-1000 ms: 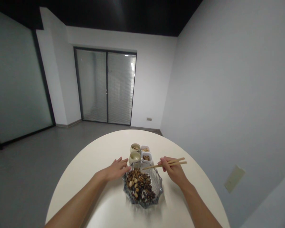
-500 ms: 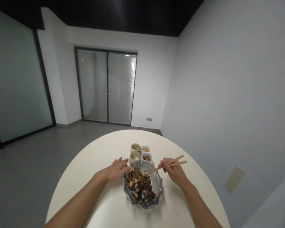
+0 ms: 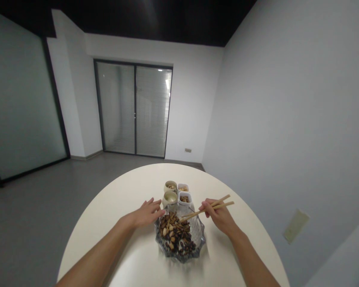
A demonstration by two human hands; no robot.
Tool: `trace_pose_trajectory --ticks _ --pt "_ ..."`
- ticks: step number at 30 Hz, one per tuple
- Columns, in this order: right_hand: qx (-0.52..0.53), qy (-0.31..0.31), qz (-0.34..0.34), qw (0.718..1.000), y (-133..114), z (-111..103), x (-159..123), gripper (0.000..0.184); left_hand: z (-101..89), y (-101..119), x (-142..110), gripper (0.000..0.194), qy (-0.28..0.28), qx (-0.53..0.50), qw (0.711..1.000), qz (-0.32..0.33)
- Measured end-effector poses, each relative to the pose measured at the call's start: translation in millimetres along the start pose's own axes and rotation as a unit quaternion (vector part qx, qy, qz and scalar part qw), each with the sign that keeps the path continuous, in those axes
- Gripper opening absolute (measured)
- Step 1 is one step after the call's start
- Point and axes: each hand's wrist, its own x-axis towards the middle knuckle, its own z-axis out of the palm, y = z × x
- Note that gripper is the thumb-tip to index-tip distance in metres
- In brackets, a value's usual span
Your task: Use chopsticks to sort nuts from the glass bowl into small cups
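Observation:
A scalloped glass bowl (image 3: 197,244) of dark seeds and pale nuts (image 3: 176,236) stands on the round white table (image 3: 128,195) in front of me. My left hand (image 3: 146,214) lies flat with fingers stretched out, its fingertips at the bowl's left rim. My right hand (image 3: 217,214) is closed on a pair of wooden chopsticks (image 3: 208,209). Their tips reach down to the seed pile at the bowl's far side.
Behind the bowl stand two round cream cups (image 3: 170,197) and two square white cups (image 3: 185,197) with nuts or seeds in them. Beyond the table are grey floor, glass sliding doors (image 3: 134,109) and a white wall at the right.
The chopstick tips have dipped from above the bowl's far rim down into the seeds. My left hand has stayed put.

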Motion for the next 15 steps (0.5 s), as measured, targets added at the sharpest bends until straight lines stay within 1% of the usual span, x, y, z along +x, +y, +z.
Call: trace_pose_trajectory --ticks 7,15 --pt "-0.005 0.01 0.011 1.0 -1.6 0.0 -0.8 0.048 -4.0 6.0 -4.2 0.064 0.0 -0.01 1.0 0.005" --pt "-0.011 0.008 -0.003 1.0 -0.9 0.4 -1.0 0.048 -0.5 -0.8 0.2 0.064 -0.003 -0.008 1.0 0.004"
